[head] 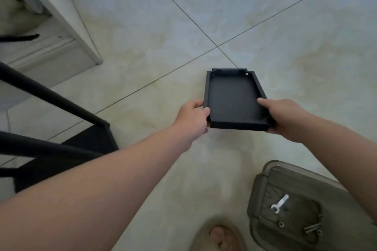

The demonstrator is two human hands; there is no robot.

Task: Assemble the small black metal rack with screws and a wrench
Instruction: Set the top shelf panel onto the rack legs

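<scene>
A small black metal rack tray (234,96), shallow and rectangular, is held just above the tiled floor. My left hand (192,117) grips its near left corner, thumb on the rim. My right hand (283,117) grips the near right corner with the thumb lying along the right rim. A screw shows in the tray's far right corner (246,74). A small white wrench (280,203) lies on a grey stool seat (263,189) at the lower right, with loose screws and nuts (312,228) beside it.
Black metal poles (51,96) of a larger frame slant across the left, above a black panel (89,140). A white cabinet corner (81,26) stands at the upper left. My sandalled foot (220,236) is at the bottom edge. Pale floor tiles (224,16) stretch beyond.
</scene>
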